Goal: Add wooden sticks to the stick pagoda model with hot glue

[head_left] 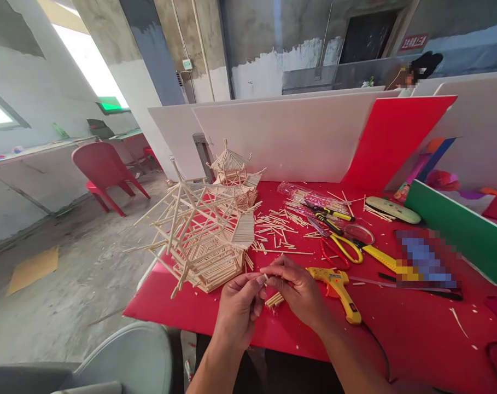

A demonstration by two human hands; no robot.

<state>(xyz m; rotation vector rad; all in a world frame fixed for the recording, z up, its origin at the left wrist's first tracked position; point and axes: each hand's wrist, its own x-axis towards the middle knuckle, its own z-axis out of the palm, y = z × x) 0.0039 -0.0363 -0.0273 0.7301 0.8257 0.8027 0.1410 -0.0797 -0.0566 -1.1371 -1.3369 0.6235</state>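
Near the table's front edge, my left hand (240, 300) and my right hand (299, 293) meet with fingers pinched. Between their fingertips shows the pale end of a short wooden stick (266, 277); the fingers hide most of it. Just below them lies a small bundle of wooden sticks (275, 300). To the left stands a pavilion model built of thin sticks (207, 257), with an open roof frame. Behind it is a smaller roofed pavilion model (232, 164). A yellow hot glue gun (334, 284) lies just right of my right hand.
Loose cut sticks (276, 224) cover the red table (396, 339) beyond my hands. Yellow-handled scissors (346, 247), pliers (330, 210) and a yellow utility knife (381, 258) lie to the right. White boards (281, 137) and a green board (457, 235) border the table.
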